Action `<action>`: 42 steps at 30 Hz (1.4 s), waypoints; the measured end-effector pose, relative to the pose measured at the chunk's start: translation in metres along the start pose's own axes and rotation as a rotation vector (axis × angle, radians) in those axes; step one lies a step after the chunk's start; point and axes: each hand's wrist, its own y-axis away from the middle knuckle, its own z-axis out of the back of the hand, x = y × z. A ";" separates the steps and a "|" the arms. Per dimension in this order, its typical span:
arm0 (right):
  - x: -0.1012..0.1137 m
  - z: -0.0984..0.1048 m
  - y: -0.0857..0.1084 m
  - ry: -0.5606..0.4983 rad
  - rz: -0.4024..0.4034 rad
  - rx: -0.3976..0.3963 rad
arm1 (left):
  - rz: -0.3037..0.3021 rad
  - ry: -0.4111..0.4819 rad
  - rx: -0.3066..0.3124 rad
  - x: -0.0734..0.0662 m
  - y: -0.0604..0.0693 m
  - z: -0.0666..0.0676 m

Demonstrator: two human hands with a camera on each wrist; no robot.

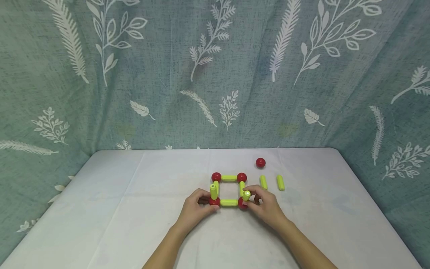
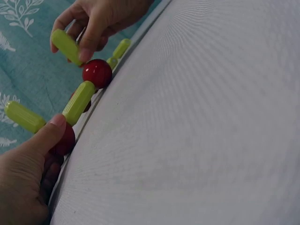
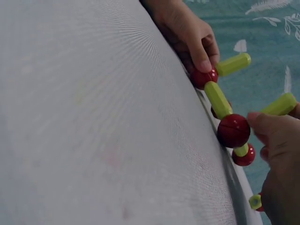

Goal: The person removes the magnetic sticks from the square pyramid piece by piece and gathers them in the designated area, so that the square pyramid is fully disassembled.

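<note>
A square of yellow-green rods and red balls lies on the table, its front rod facing me. My left hand grips the near-left red ball between thumb and fingers. From that ball a yellow-green rod stands up. On the near-right red ball another rod rises, and my right hand pinches it low down, by the ball. The two far corners are a left ball and a right ball, joined by a rod.
A loose red ball lies behind the square to the right. Two loose yellow-green rods, a nearer one and a farther-right one, lie beyond my right hand. A patterned green curtain hangs behind the white table.
</note>
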 end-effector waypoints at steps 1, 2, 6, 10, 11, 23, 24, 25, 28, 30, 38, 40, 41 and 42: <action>0.001 0.001 -0.001 0.001 -0.006 -0.020 | 0.000 -0.001 0.000 0.000 0.000 0.000; 0.002 0.001 -0.002 -0.009 -0.025 -0.038 | 0.001 -0.007 0.000 0.000 0.000 0.000; 0.005 0.006 -0.006 -0.071 -0.152 -0.062 | 0.005 -0.022 0.000 0.000 -0.001 0.000; 0.004 0.011 -0.008 -0.158 -0.263 -0.045 | 0.012 -0.008 0.004 -0.001 -0.001 0.001; 0.004 0.012 -0.009 -0.177 -0.293 -0.045 | 0.012 -0.005 0.005 -0.002 -0.002 0.001; -0.008 0.043 -0.019 -0.229 -0.585 -0.047 | -0.027 -0.009 0.008 -0.002 -0.002 0.002; -0.011 0.048 -0.019 -0.221 -0.574 -0.033 | -0.033 -0.010 0.012 -0.002 -0.002 0.002; -0.014 0.054 -0.018 -0.215 -0.561 -0.021 | -0.040 -0.009 0.017 -0.001 -0.002 0.002; -0.025 0.074 -0.015 -0.160 -0.514 0.019 | -0.052 0.005 0.034 0.000 -0.003 0.002; -0.031 0.088 -0.011 -0.114 -0.496 0.040 | -0.052 0.010 0.043 0.000 -0.003 0.001; -0.049 0.125 0.003 0.128 -0.528 0.109 | -0.014 -0.015 0.082 -0.030 0.005 0.008; -0.055 0.130 0.007 0.145 -0.543 0.119 | -0.018 -0.036 0.080 -0.029 0.005 0.007; -0.058 0.131 0.008 0.151 -0.548 0.128 | -0.022 -0.039 0.077 -0.024 0.004 0.006; -0.061 0.133 0.010 0.153 -0.560 0.141 | -0.017 -0.046 0.074 -0.018 0.003 0.004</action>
